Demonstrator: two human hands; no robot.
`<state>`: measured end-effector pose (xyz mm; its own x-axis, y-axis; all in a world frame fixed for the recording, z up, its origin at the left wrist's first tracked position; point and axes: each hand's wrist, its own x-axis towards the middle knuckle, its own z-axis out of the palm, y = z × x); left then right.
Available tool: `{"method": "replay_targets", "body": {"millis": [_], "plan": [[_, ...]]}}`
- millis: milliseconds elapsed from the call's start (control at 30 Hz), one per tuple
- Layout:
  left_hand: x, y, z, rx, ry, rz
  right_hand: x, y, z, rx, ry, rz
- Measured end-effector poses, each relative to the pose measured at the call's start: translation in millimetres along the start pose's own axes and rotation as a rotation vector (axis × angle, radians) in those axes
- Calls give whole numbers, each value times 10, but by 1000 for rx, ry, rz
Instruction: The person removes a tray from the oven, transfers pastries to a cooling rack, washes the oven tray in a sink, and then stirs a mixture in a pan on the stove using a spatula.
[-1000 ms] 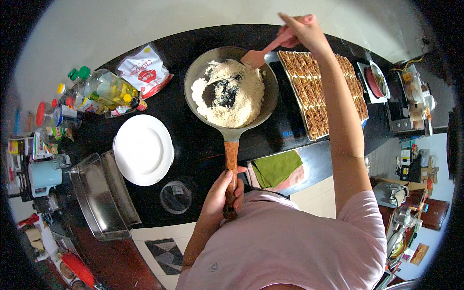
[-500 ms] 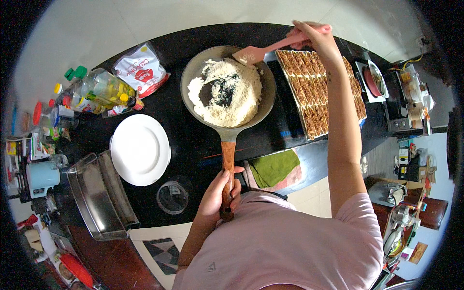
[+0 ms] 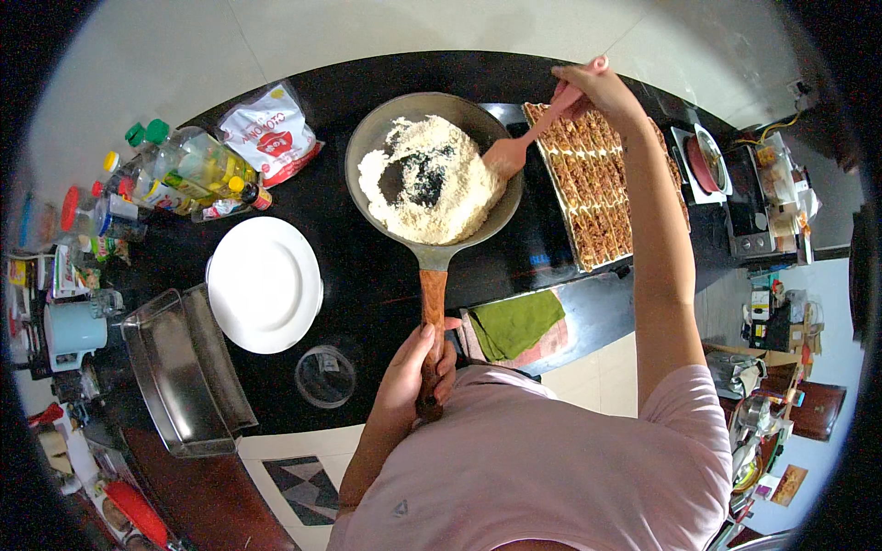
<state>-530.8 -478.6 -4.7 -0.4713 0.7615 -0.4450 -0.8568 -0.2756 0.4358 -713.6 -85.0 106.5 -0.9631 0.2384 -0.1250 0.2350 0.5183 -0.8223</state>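
Left hand (image 3: pixel 404 375): fingers curl round one pan handle (image 3: pixel 434 298), front edge of worktop (image 3: pixel 340 87). Right hand (image 3: pixel 602 92): fingers clasp one spatula (image 3: pixel 505 156). One lettered bag (image 3: pixel 269 136): rear left edge.

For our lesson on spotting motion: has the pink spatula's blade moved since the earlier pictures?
Yes. Judged against the white plate, the spatula blade has moved rightward and down the picture.

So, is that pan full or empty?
Partly filled: pale powder spreads across the pan, but its dark base shows through near the middle.
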Motion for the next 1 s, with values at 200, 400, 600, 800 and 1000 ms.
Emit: {"method": "replay_targets", "body": {"millis": [200,400,600,800,1000], "plan": [[-17,56,49,77,-53,41,-484,568,303,304,58,213],[-52,90,131,50,9,-7,-791,543,940,604,194,309],[-38,76,100,64,-10,6,-799,192,1081,671,300,75],[-22,35,53,53,-27,19,-1250,0,883,188,378,-273],[-7,10,31,80,-26,29,-1795,36,1321,-344,137,-700]]}}
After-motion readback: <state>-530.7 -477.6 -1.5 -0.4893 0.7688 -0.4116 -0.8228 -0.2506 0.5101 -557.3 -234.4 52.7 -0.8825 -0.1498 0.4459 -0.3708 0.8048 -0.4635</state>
